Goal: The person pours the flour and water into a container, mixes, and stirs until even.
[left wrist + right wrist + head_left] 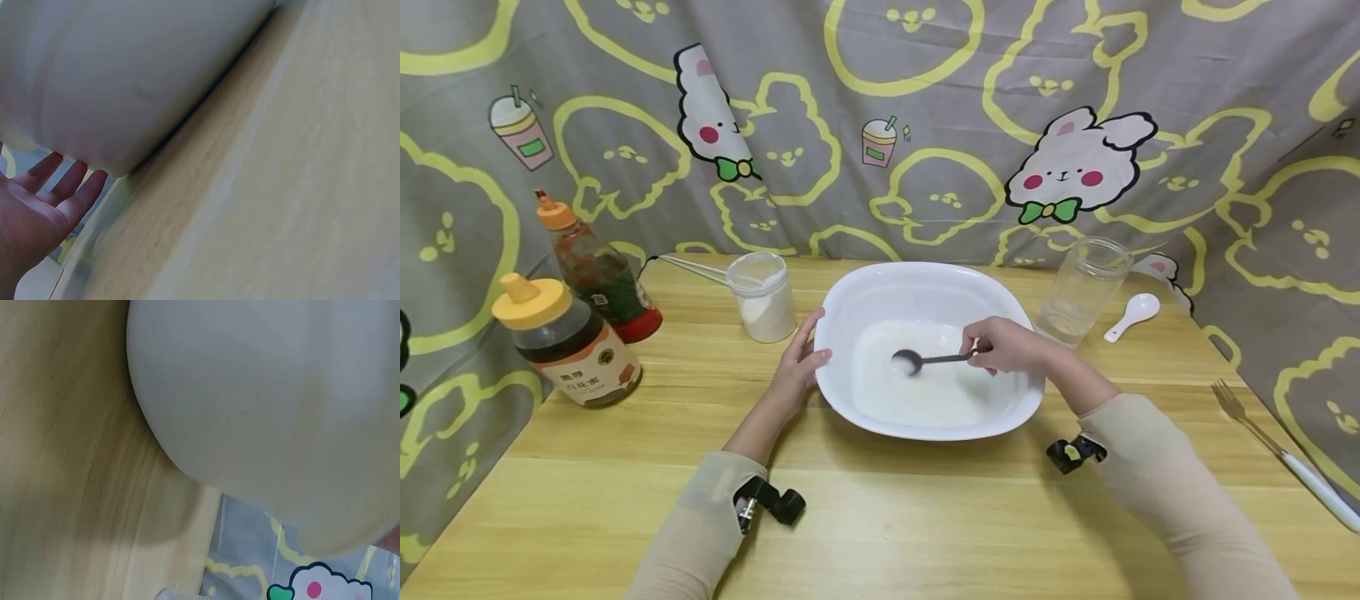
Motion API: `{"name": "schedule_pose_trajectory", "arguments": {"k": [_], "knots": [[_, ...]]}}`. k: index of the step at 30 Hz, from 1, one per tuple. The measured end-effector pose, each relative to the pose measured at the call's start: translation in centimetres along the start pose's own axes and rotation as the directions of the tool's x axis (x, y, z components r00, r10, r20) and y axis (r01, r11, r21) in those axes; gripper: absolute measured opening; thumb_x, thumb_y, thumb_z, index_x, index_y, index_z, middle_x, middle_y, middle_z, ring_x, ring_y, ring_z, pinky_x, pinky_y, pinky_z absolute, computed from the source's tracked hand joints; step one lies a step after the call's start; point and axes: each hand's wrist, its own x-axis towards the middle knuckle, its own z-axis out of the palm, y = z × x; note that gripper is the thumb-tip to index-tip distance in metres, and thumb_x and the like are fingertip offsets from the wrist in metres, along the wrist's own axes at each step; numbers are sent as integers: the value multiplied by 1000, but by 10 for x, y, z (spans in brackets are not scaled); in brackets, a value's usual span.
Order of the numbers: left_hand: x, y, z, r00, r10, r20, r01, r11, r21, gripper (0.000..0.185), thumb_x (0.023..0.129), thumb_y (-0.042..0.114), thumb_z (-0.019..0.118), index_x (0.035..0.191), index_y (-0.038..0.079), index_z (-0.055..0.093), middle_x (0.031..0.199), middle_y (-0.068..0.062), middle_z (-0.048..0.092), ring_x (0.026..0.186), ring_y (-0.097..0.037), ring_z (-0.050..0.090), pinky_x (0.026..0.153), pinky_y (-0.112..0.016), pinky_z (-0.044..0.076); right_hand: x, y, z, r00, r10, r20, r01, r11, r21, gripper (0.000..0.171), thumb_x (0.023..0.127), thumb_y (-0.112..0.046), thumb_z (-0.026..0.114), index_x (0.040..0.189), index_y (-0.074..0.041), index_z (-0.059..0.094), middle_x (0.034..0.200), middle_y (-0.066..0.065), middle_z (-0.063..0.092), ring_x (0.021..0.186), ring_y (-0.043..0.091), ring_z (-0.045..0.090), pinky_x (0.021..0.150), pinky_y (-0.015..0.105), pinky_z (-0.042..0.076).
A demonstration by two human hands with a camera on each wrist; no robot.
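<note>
In the head view a white oval basin [925, 429] holds a white, milky liquid [887, 400]. My left hand [793, 371] steadies the basin's left side, thumb at the rim; the left wrist view shows several fingertips [94, 181] against the outer wall. Over the basin's right part, my right hand [1000, 343] pinches the handle of a small dark spoon [943, 359]. White powder appears to lie in the spoon's bowl, low over the liquid. In the right wrist view the basin wall [250, 406] hides nearly all of that hand.
Left of the basin stands an open jar of white powder [763, 304], chopsticks [692, 268] behind it. Farther left are a honey bottle [572, 350] and a red-based sauce bottle [602, 275]. To the right are a glass jar [1082, 292], white spoon [1133, 317] and fork [1277, 446].
</note>
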Motion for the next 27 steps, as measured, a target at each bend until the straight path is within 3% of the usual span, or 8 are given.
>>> {"name": "schedule_pose_trajectory", "arguments": {"k": [5, 8, 11, 16, 20, 23, 27], "knots": [[0, 0, 1, 1000, 4, 2, -4, 1000, -14, 65, 78, 7, 48, 137, 17, 23, 126, -25, 34, 106, -40, 39, 79, -48, 43, -13, -2, -5, 990, -47, 136, 41, 998, 47, 13, 79, 3, 53, 78, -7, 60, 49, 3, 47, 43, 11, 39, 42, 19, 31], [0, 0, 2, 1000, 4, 3, -3, 1000, -14, 65, 78, 7, 48, 137, 16, 22, 127, -25, 33, 106, -39, 39, 79, -47, 44, -22, -7, -11, 979, -61, 196, 59, 998, 17, 14, 76, 5, 53, 76, -7, 60, 48, 0, 44, 43, 9, 39, 42, 19, 34], [0, 0, 1, 1000, 4, 4, -4, 1000, -12, 65, 78, 7, 48, 137, 16, 22, 127, -24, 33, 107, -39, 39, 80, -46, 44, -31, -13, -19, 979, -37, 199, 51, 996, -67, 13, 73, 5, 53, 73, -6, 60, 49, -3, 43, 43, 7, 38, 41, 20, 36], [0, 0, 1, 1000, 3, 2, -3, 1000, -15, 65, 78, 8, 48, 137, 17, 23, 126, -23, 34, 108, -41, 37, 78, -45, 45, -44, -19, -32, 994, 57, 93, -34, 970, -240, 16, 69, 5, 53, 68, -10, 59, 52, -3, 46, 44, 9, 40, 40, 22, 33], [1, 0, 0, 1000, 1, -2, -1, 1000, -16, 64, 79, 6, 48, 137, 17, 24, 126, -22, 35, 107, -40, 38, 78, -44, 46, -43, -18, -36, 995, 81, -50, -94, 922, -376, 15, 68, 3, 54, 67, -11, 59, 56, -3, 47, 50, 13, 42, 44, 24, 33], [0, 0, 0, 1000, 0, 0, 0, 1000, -17, 64, 79, 6, 48, 137, 16, 23, 126, -21, 35, 107, -38, 39, 79, -45, 45, -35, -14, -32, 986, 85, -143, -136, 903, -407, 10, 70, 1, 54, 69, -8, 59, 60, -1, 49, 55, 16, 43, 47, 26, 36], [0, 1, 1, 1000, 0, 5, 0, 1000, -16, 65, 78, 7, 48, 137, 17, 23, 127, -21, 34, 108, -39, 38, 79, -45, 45, -17, -4, -22, 967, 96, -235, -181, 910, -373, 6, 72, 0, 54, 74, -4, 58, 64, 3, 51, 57, 19, 45, 49, 28, 38]]}}
